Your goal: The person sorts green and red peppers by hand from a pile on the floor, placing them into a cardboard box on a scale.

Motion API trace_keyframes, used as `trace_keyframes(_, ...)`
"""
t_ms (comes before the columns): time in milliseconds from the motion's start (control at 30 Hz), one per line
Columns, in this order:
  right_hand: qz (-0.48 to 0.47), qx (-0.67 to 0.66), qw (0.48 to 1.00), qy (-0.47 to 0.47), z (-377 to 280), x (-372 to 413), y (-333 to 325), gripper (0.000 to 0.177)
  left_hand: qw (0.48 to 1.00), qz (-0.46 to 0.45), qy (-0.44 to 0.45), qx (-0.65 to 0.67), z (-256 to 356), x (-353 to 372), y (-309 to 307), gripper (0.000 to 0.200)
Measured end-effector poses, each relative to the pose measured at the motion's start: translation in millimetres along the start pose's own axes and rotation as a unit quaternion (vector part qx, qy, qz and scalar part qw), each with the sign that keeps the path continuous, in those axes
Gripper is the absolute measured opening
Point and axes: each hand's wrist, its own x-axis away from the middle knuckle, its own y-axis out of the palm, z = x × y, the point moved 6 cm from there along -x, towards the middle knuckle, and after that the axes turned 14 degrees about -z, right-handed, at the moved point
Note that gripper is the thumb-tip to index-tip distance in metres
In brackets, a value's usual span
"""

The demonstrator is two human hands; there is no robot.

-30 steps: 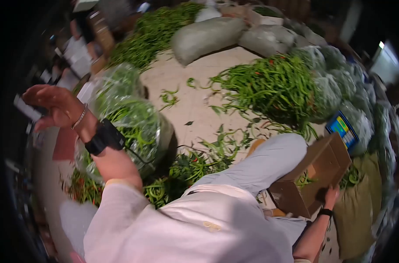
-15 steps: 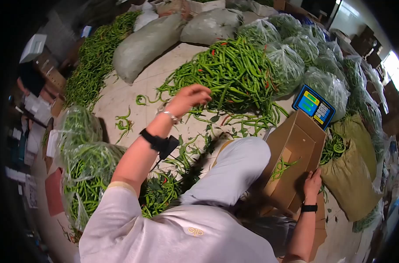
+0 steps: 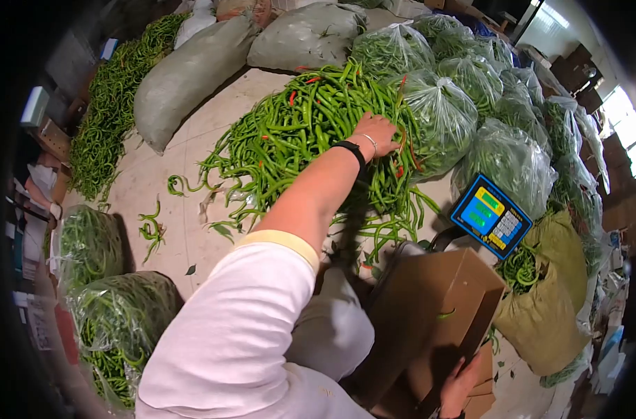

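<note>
My left hand point(image 3: 376, 134) lies on the right side of a large heap of green chili peppers point(image 3: 311, 115), with some red ones among them. Its fingers are apart and bent down onto the peppers; their tips are partly hidden. An open cardboard box point(image 3: 419, 300) is tilted in front of me, beside my knee. At the box's near right edge, my right hand point(image 3: 462, 380) grips the cardboard. A single green pepper point(image 3: 446, 314) shows at the box. Behind the box stands a scale display point(image 3: 491, 216) with a keypad and lit readouts.
Clear plastic bags of peppers point(image 3: 440, 115) line the right and back. Grey stuffed sacks point(image 3: 192, 77) lie behind the heap. More bagged peppers point(image 3: 126, 314) stand at left, near loose peppers point(image 3: 150, 230) on the floor. A yellowish sack point(image 3: 541, 314) is at right. Another person's arm point(image 3: 42, 199) shows far left.
My left hand has moved forward and right, from above the heap's near edge down onto its right side. The box has tilted and shifted nearer me, with my right hand still on its edge.
</note>
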Motion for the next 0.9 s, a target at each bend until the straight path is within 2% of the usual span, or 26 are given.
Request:
trace_keyframes(33,-0.001,0.000,1.000,0.004,2,0,3,0.038,0.998,0.015,-0.019,-0.051,-9,-11,6,0.045)
trace_keyframes(67,-0.006,-0.001,1.000,0.007,3,0,6,0.039,0.999,0.010,-0.022,-0.048,-17,-22,14,0.045)
trace_keyframes(100,-0.117,-0.101,0.982,0.107,-24,-15,-16,0.040,0.996,0.035,-0.007,-0.077,-19,-25,17,0.044)
trace_keyframes(167,-0.152,-0.127,0.972,0.130,-33,-20,-24,0.041,0.990,0.077,0.020,-0.115,-25,-20,24,0.040)
trace_keyframes(200,-0.171,-0.151,0.962,0.150,-34,-21,-21,0.042,0.991,0.069,0.017,-0.113,-30,-13,29,0.040)
trace_keyframes(233,-0.151,-0.205,0.958,0.133,-36,-23,-19,0.042,0.990,0.077,0.036,-0.113,-32,-3,28,0.040)
trace_keyframes(267,-0.151,-0.206,0.958,0.130,-38,-23,-20,0.042,0.988,0.086,0.055,-0.114,-36,7,27,0.039)
trace_keyframes(333,-0.195,-0.049,0.962,0.186,-55,-21,-36,0.043,0.987,0.117,0.074,-0.088,-49,32,33,0.038)
trace_keyframes(400,-0.187,-0.053,0.964,0.180,-68,-22,-42,0.043,0.973,0.183,0.086,-0.112,-59,60,40,0.037)
trace_keyframes(500,-0.157,-0.051,0.974,0.157,-71,-21,-43,0.042,0.965,0.225,0.103,-0.089,-67,93,49,0.036)
trace_keyframes(533,-0.142,-0.044,0.979,0.138,-73,-21,-44,0.042,0.965,0.226,0.099,-0.088,-67,95,48,0.036)
trace_keyframes(600,-0.148,-0.038,0.978,0.144,-72,-20,-42,0.042,0.981,0.152,0.078,-0.092,-60,84,51,0.036)
trace_keyframes(667,-0.156,-0.031,0.975,0.153,-57,-14,-27,0.042,0.979,0.158,0.078,-0.099,-54,67,48,0.038)
trace_keyframes(733,-0.032,0.000,0.999,0.036,-31,-8,-9,0.041,0.990,0.051,0.032,-0.124,-49,53,45,0.041)
trace_keyframes(767,-0.030,0.003,0.999,0.038,-29,-6,-12,0.041,0.991,0.040,0.021,-0.130,-49,51,43,0.043)
trace_keyframes(833,-0.101,-0.044,0.989,0.104,-20,-8,-5,0.040,0.993,0.047,0.025,-0.106,-50,56,43,0.043)
trace_keyframes(900,-0.073,-0.031,0.994,0.079,-13,-5,-2,0.040,0.994,0.077,0.028,-0.077,-57,72,52,0.041)
